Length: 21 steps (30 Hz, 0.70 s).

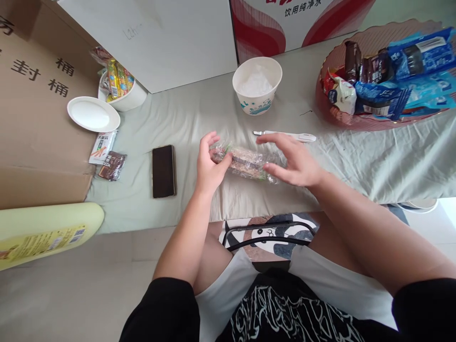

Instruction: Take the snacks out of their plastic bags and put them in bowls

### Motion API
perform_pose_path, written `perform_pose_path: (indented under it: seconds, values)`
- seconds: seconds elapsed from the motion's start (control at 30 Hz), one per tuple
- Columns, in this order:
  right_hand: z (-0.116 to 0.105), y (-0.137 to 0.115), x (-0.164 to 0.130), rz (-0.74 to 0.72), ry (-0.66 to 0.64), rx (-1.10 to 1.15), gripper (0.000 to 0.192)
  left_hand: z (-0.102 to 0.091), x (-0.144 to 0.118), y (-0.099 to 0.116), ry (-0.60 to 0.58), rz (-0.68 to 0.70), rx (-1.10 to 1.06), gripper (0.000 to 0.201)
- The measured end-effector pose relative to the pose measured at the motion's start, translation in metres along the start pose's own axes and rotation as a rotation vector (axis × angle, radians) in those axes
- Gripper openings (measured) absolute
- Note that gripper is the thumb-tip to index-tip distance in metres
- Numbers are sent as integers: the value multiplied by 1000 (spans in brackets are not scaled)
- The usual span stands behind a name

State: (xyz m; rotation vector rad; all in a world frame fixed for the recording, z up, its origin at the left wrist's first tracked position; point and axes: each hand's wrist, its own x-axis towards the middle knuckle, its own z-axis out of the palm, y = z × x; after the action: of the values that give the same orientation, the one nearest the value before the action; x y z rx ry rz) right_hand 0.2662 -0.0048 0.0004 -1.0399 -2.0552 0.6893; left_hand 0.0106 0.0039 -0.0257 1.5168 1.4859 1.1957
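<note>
A long snack bar in clear plastic wrap (245,161) lies across the cloth-covered table (199,118) in front of me. My left hand (208,164) grips its left end with thumb and fingers. My right hand (292,159) hovers over its right end with fingers spread flat, touching or nearly touching the wrapper. Just behind the bar lies a white utility knife (288,136).
A white paper bowl (257,85) stands behind. A pink basket (359,121) of snack packs sits far right. A black phone (163,171) lies left, with small packets (107,156), a white lid (93,114) and a snack-filled bowl (131,97). A cardboard box (39,109) stands far left.
</note>
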Motion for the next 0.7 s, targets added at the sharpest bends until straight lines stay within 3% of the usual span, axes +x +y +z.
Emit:
perform_pose_path:
  seconds: [0.1,0.23,0.33,0.37,0.43,0.5,0.6,0.7]
  values:
    - [3,3,0,68,-13,-46,24,-8,4,1,72,-38,3,43]
    - [-5,19,-1,324,389,-139,17,-27,11,0,145,-169,14,30]
    - [-13,21,-4,304,632,-191,19,-37,11,4,11,-46,129,44]
    - [-14,19,-6,221,635,-206,20,-37,9,7,-85,28,174,46]
    - [-11,10,-10,26,517,-240,22,-34,5,13,-260,112,237,34]
    - [-3,0,-13,-91,316,-310,28,-28,2,17,-305,74,244,12]
    - [10,-9,-16,-41,144,-486,31,-19,2,19,-165,-36,142,18]
    - [15,-8,-17,78,107,-564,20,-16,6,21,12,-129,-52,26]
